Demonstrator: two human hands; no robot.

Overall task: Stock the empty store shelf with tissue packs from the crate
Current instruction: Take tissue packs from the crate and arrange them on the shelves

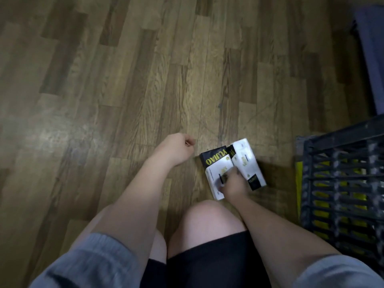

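The right hand (232,182) carries two tissue packs (232,167) side by side, its grip clamped over their near ends, with fingers curled across the white faces where the two packs meet. Holding them at the seam appears to be a way of taking a pair in one hand; judged from the picture, the hold is shallow and the outer pack could slip if swung. The packs are held low over the wooden floor (104,80), just left of the black crate (340,196); whether they touch the floor cannot be told, though a shadow falls close beneath them. The crate stands at the right edge of the view, its slatted wall facing the camera, with yellow showing through the slats; what that yellow belongs to cannot be told. The left hand (179,151) holds nothing, its fingers loosely curled under, and hangs forward of the knee, well apart from the packs; it seems free to take one pack or to steady the person. The person appears to be crouched or bent, bare knees and dark shorts below. No shelf is in view, so the packs look to be in transit from crate to shelf, placement not yet done. A dark grey object (372,59) stands at the upper right edge, unidentified.
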